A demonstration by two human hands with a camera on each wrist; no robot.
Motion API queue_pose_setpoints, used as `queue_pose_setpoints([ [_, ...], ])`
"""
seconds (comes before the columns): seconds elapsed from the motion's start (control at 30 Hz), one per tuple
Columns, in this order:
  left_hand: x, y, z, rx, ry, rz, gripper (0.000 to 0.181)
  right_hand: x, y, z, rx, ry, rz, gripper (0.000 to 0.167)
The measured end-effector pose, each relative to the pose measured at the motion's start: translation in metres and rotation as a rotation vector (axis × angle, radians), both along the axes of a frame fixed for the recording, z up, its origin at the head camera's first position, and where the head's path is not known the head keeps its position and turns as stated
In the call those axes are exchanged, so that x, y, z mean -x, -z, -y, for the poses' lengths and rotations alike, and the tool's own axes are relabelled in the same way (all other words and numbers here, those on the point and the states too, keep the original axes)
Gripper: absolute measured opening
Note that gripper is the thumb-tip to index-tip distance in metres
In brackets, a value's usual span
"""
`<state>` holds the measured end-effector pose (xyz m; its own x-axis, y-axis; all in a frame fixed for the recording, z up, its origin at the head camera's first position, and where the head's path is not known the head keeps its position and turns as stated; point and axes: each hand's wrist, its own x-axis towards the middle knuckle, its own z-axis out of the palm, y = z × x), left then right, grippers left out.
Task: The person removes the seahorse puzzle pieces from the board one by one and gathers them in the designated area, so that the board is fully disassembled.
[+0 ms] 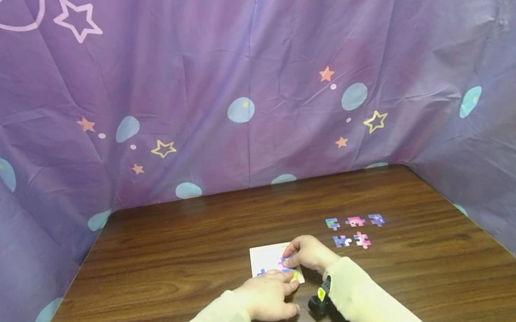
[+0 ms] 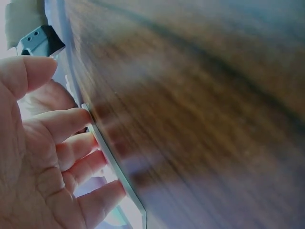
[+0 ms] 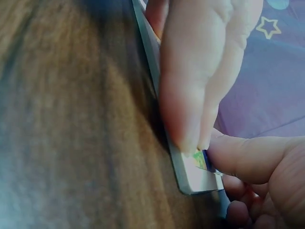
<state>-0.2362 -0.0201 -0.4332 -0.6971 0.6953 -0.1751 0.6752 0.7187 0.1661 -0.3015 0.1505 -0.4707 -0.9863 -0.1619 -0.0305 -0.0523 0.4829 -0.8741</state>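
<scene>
A white square puzzle board (image 1: 269, 255) lies flat near the table's front. A blue puzzle piece (image 1: 262, 273) shows on its left part, a pink-and-blue puzzle piece (image 1: 282, 263) on its right. My left hand (image 1: 270, 295) rests on the board's front part, fingers extended; the left wrist view shows their tips against the board's edge (image 2: 109, 155). Curled over the right side, my right hand (image 1: 310, 253) pinches the pink-and-blue piece between thumb and finger, low on the board. In the right wrist view, left fingers (image 3: 190, 114) press beside a yellow-green piece (image 3: 199, 159), partly covering it.
Several loose puzzle pieces lie in two rows to the right, among them a pink piece (image 1: 356, 221) and a blue one (image 1: 376, 219). The brown wooden table (image 1: 176, 253) meets a purple star-patterned cloth (image 1: 216, 151) at the back and sides.
</scene>
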Motion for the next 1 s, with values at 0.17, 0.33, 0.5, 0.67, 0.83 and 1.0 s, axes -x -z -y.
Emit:
queue_pose_setpoints([
  [0.17,0.0007,0.0003,0.0002,-0.004,-0.003,0.013,0.06,-0.0004,0.0027,-0.0013,0.004,-0.011,-0.021,0.018],
  [0.33,0.0003,-0.0015,-0.0001,-0.001,-0.008,0.027,0.059,0.0006,0.0057,-0.0025,0.02,-0.011,-0.034,0.019],
  [0.5,0.0,-0.0048,-0.0009,-0.005,-0.012,0.025,0.058,0.0025,0.0083,-0.0039,0.05,-0.014,-0.047,0.02],
  [0.67,-0.0003,-0.0057,-0.0013,0.0,-0.005,0.007,0.058,0.0018,0.0092,-0.0051,0.069,-0.02,-0.057,0.02],
  [0.83,-0.0001,-0.0056,-0.0019,0.0,0.006,-0.014,0.058,0.0003,0.0079,-0.0051,0.098,-0.008,-0.055,0.022],
  [1.0,0.0001,-0.0041,-0.002,0.003,0.012,-0.027,0.058,0.0003,0.0081,-0.0054,0.094,-0.005,-0.051,0.021],
])
